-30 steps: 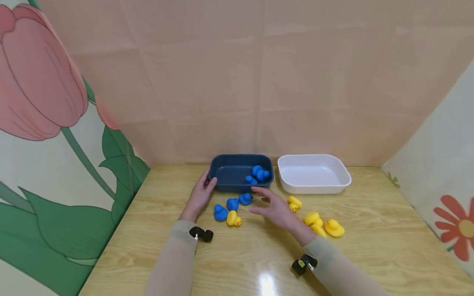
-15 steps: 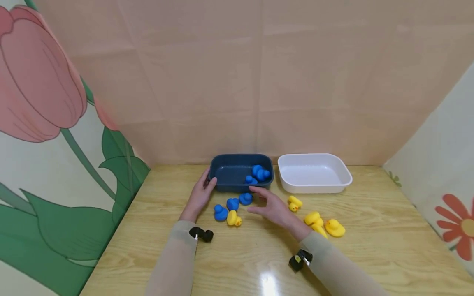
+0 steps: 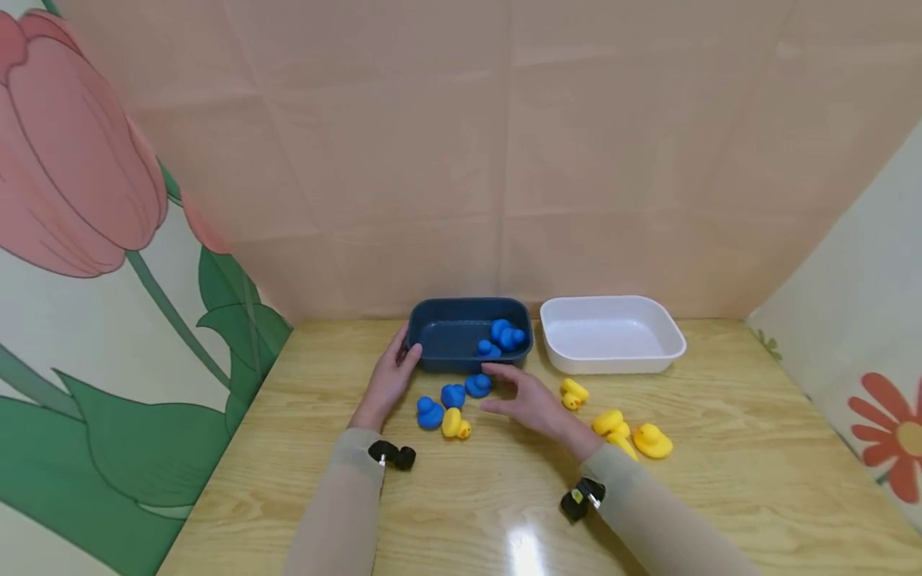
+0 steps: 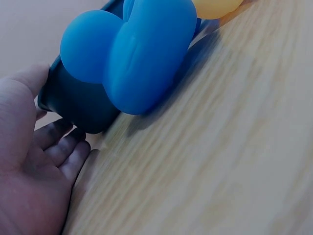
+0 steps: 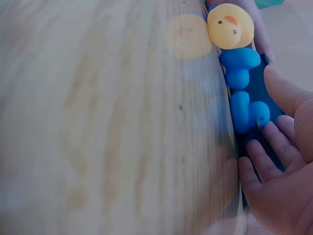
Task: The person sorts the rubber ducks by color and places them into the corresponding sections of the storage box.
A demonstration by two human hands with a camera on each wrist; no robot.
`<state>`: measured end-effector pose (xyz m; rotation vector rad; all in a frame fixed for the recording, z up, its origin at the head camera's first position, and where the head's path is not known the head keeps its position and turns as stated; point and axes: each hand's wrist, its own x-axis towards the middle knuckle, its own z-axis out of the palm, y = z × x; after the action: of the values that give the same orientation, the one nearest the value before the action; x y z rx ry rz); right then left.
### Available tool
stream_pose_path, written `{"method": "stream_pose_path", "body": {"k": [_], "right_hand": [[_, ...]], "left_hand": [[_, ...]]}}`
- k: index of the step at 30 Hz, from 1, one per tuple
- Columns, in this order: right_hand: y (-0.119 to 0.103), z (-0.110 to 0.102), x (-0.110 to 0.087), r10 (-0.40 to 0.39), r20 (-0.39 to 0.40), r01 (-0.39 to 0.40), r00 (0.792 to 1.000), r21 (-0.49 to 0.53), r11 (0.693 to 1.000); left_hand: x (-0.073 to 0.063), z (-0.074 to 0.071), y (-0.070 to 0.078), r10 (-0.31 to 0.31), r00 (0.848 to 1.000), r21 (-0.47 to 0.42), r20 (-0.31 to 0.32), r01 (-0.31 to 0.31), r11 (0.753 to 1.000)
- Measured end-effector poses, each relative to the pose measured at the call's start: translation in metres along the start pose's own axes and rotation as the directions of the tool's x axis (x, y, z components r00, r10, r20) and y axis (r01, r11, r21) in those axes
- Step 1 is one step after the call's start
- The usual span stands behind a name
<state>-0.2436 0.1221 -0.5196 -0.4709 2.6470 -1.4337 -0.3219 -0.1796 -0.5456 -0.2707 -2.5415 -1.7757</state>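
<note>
My left hand (image 3: 390, 380) grips the left end of a dark blue tub (image 3: 454, 365), its thumb at the front corner. Inside the tub's right part lie several blue rubber ducks (image 3: 507, 336). Before its front wall sit a blue duck (image 3: 479, 386), another blue duck (image 3: 453, 395) and a third blue duck (image 3: 430, 413), with a tipped yellow duck (image 3: 455, 424) beside them. My right hand (image 3: 531, 404) hovers right of the nearest blue duck, thumb and fingers apart, holding nothing. In the right wrist view its fingertips are close to that duck (image 5: 239, 112); contact is unclear.
A white tub (image 3: 612, 366) stands right of the dark blue one, against the backdrop. Several yellow ducks lie on the wooden table (image 3: 461, 504) to the right: one tipped duck (image 3: 574, 394), a cluster (image 3: 611, 426) near my right forearm, and an upright duck (image 3: 652, 441).
My right hand has shifted slightly left toward the nearest blue duck. The left hand stays on the dark blue tub, and the ducks have not moved.
</note>
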Motion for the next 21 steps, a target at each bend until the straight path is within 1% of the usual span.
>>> {"method": "stream_pose_path", "body": {"k": [5,12,17,21], "right_hand": [[-0.0014,-0.0001,0.0006,0.007,0.001,-0.007,1.000,0.003,1.000],[-0.0020,0.0022,0.0021,-0.025,0.010,0.025,1.000,-0.028,0.999],[-0.0037,0.0044,0.0045,-0.012,0.030,0.014,0.999,-0.067,0.998],[-0.0025,0.0075,0.0072,-0.001,0.022,0.003,1.000,-0.076,0.997]], "left_hand": [[-0.0014,-0.0010,0.0019,-0.003,1.000,0.002,0.001,0.003,1.000],[-0.0013,-0.0004,0.0017,0.000,1.000,0.002,-0.002,0.000,1.000],[0.0001,0.0008,0.0015,-0.001,1.000,0.007,-0.009,0.002,1.000],[0.0010,0.0018,0.0006,0.002,1.000,0.002,-0.016,-0.002,1.000]]}}
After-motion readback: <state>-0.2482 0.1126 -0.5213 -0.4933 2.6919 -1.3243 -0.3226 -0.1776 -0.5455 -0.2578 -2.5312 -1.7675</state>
